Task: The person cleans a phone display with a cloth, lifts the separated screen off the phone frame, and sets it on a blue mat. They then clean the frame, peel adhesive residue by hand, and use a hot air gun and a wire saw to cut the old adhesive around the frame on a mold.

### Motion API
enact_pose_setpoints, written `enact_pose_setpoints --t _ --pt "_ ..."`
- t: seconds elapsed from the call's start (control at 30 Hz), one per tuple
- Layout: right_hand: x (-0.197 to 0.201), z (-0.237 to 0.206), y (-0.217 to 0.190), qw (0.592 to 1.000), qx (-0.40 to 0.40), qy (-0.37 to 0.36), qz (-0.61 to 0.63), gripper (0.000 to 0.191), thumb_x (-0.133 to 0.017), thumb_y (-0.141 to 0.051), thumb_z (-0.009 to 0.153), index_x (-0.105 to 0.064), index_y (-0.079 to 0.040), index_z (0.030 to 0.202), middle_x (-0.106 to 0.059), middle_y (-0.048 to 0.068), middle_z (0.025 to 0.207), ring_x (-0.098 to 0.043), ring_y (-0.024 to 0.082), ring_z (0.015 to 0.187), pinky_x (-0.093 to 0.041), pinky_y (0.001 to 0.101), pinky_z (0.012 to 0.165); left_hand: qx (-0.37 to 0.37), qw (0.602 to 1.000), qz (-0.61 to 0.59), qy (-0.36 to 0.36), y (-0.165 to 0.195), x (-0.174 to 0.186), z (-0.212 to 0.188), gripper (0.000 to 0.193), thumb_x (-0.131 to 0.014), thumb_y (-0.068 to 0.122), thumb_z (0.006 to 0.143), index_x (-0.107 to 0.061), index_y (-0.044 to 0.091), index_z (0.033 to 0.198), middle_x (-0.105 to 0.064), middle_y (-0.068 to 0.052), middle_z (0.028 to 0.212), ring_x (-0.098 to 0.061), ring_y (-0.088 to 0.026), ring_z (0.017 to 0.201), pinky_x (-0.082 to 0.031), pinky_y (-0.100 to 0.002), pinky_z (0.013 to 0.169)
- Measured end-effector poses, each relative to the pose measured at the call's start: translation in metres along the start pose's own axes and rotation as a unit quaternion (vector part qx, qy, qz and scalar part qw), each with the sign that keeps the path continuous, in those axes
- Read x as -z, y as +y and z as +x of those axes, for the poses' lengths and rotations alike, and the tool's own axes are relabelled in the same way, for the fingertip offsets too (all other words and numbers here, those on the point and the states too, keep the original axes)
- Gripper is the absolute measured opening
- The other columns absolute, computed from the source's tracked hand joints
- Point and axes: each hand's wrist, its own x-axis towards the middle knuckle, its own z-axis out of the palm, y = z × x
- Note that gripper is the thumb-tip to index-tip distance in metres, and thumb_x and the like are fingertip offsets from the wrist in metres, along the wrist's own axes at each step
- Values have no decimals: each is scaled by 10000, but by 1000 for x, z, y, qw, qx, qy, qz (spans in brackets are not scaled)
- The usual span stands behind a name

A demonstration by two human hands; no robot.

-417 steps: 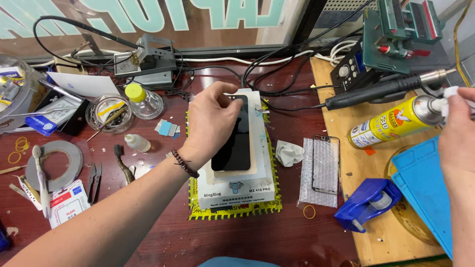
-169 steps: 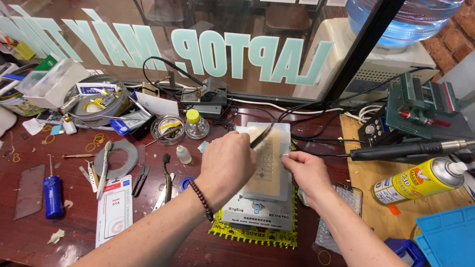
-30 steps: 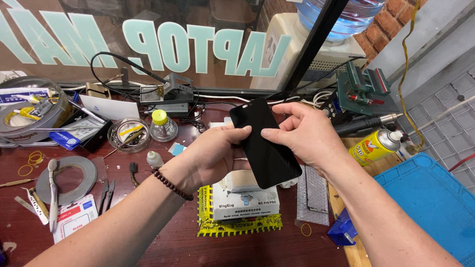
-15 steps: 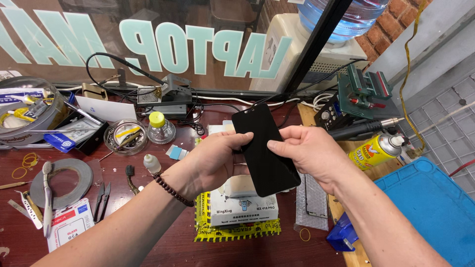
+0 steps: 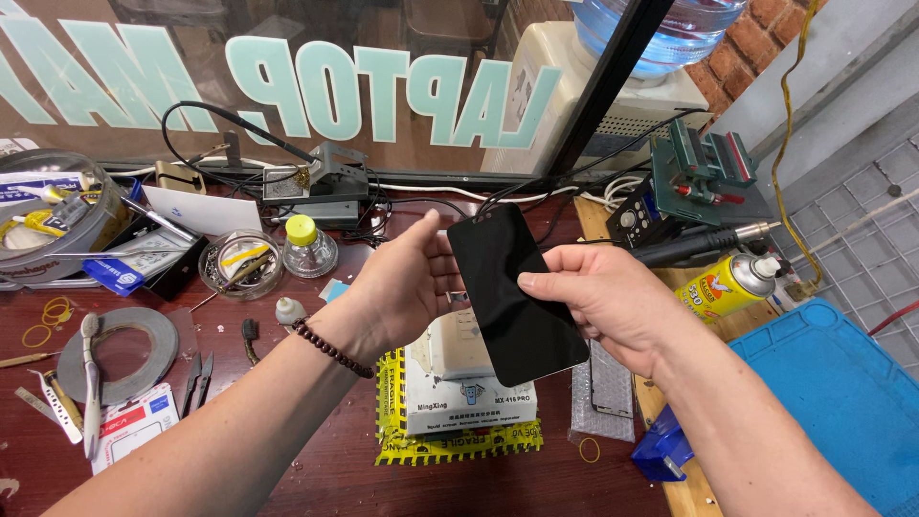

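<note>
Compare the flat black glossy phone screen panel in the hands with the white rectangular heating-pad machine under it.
The black phone screen panel is thin, dark and held tilted in the air by the left hand and right hand; the white machine is thick, pale and lies flat on the yellow mat. Both are rectangular.
</note>
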Motion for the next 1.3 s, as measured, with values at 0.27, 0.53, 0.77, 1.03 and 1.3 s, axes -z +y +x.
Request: enact_pose_setpoints --t 0.27,0.53,0.77,1.03,1.3 --pt "-6 -5 -1 1000 -10 15 12 97 -765 -188 861 -739 -96 880 -668 -60 699 -423 14 488 -281 201 436 -1 1000 -6 -3 1 9 -3 623 -302 630 1028 -609 105 894 -645 -42 868 -628 -191 799 -534 -380 757" --pt "-11 -6 -1 1000 -10 22 -19 110 -768 -195 855 -732 -98 894 -662 -56 701 -446 24 496 -299 211 442 -42 998 49 -13 -8 9 -3 325 -585 437 987 -606 131 877 -669 -9 852 -644 -148 783 -540 -357 750" --pt "-8 -5 6 1000 -7 2 -6 127 -789 -207 860 -732 -104 908 -596 -83 676 -394 15 490 -287 206 440 -67 995 73 -10 -10 9 1 223 -644 327 986 -665 111 936 -699 -20 852 -648 -133 756 -547 -324 736" --pt "-7 -8 8 1000 -14 25 -11 106 -779 -208 851 -734 -115 874 -639 -79 693 -405 19 492 -289 203 443 -38 998 55 -1 -7 4 1 448 -454 498 1023 -676 114 960 -682 -35 881 -616 -170 792 -513 -357 764" --pt "-11 -8 8 1000 -16 23 -11 123 -779 -227 854 -734 -121 894 -618 -87 688 -389 13 497 -275 200 441 -41 994 100 -16 -7 2 -6 242 -643 341 987 -681 103 970 -651 10 856 -609 -131 794 -542 -356 771"
